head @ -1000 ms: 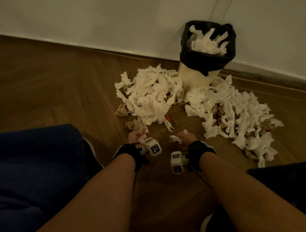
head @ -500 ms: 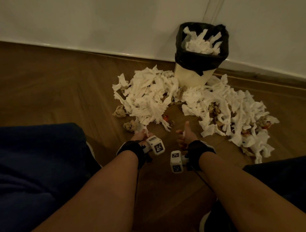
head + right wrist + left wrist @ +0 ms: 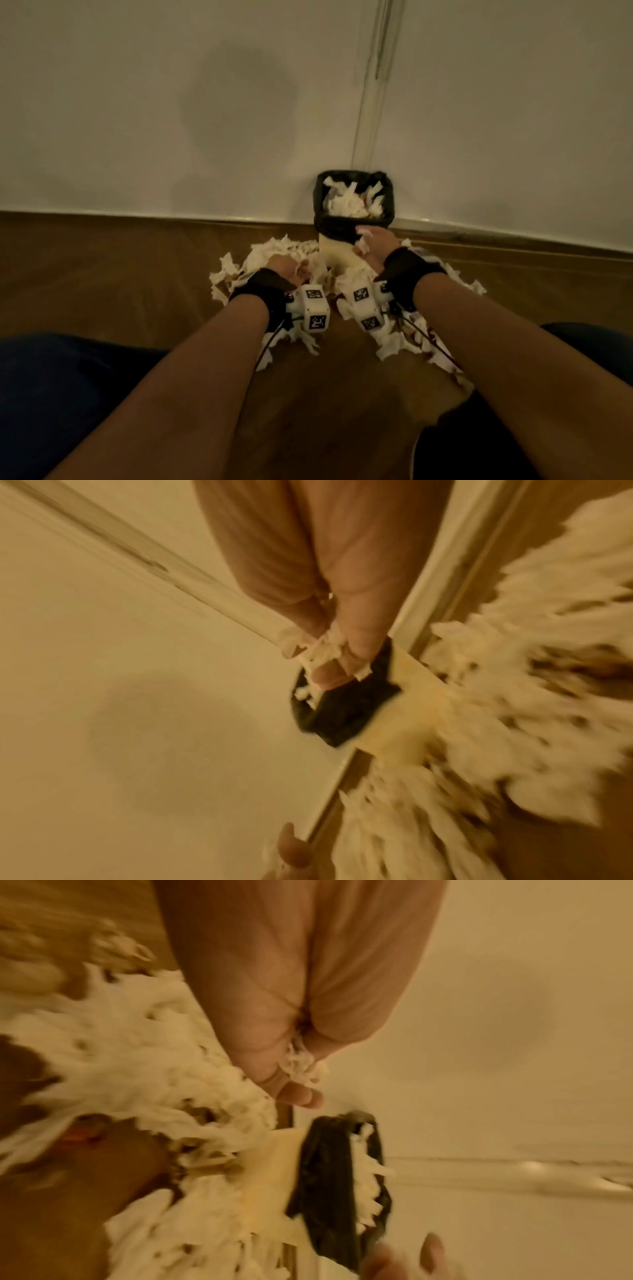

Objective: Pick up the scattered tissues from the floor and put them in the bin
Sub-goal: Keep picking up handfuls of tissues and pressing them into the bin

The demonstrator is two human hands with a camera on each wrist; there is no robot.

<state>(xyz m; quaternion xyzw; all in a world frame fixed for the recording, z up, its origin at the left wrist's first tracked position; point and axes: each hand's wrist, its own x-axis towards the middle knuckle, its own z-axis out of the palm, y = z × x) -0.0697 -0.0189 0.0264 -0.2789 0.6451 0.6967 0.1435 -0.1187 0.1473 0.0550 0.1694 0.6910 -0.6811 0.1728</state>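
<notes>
Holding small wads of tissue, both hands are seen before the bin (image 3: pixel 354 224).

A wad of tissue (image 3: pixel 301 1066) is pinched by the curled fingers (image 3: pixel 301 1093) of the left hand (image 3: pixel 282 269); another wad (image 3: pixel 318 650) is pinched in the right hand (image 3: pixel 375 246), apparently just short of the bin's black-lined rim, though blur hampers the view. More tissues (image 3: pixel 349 205) are seen inside the bin, beyond the fingers; scattered tissues (image 3: pixel 281 250) are spread on the floor (image 3: pixel 120 274) beneath and beside both hands.

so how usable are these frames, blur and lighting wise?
Head view: dim, warm light, bin readable, soft shadow on the wall. Both wrist views: heavy motion blur on the floor tissues, though each hand's grip on its tissue stays fairly sharp.
</notes>
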